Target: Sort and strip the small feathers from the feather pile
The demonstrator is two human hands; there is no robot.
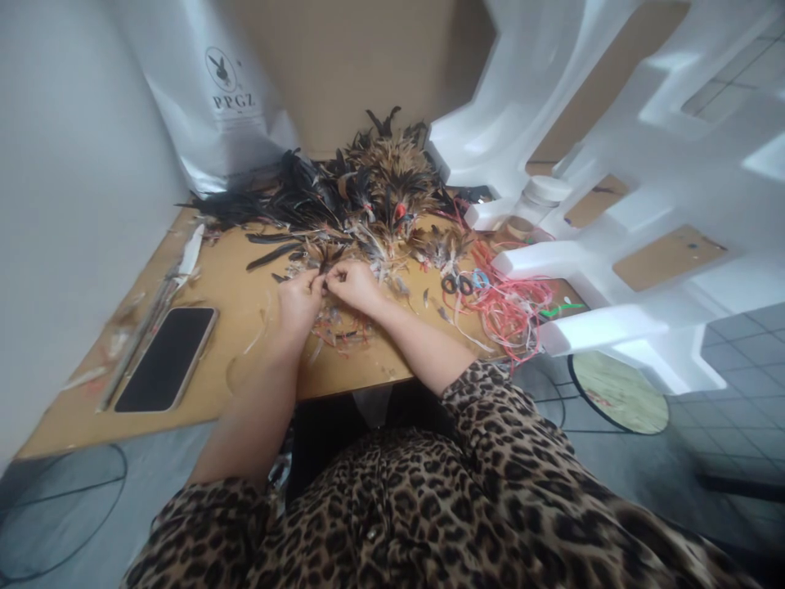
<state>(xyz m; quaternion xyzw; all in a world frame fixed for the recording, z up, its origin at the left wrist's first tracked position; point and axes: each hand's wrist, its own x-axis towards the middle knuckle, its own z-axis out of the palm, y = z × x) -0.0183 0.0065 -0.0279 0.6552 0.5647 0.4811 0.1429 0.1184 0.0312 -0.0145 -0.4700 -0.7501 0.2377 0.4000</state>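
Observation:
Over the table, my left hand [300, 296] and my right hand [354, 285] meet with fingertips pinched close together. A small brown-black feather [325, 258] seems to stick up between them; its lower end is hidden by the fingers. Just beyond lies a long dark feather [270, 255]. Behind the hands is a big heap of black feathers [300, 192] and tan-brown feathers [398, 168]. Feather scraps [343, 327] and bits of reddish strip lie below my hands. To the right rest black-handled scissors [457, 284], partly among the strips.
A tangle of pink-red strips [512, 315] covers the table's right end, beside a jar with a white lid [545, 192]. White foam packing [625, 327] stands along the right side. A phone [167, 360] lies at left. A silver-white bag [226, 123] stands behind.

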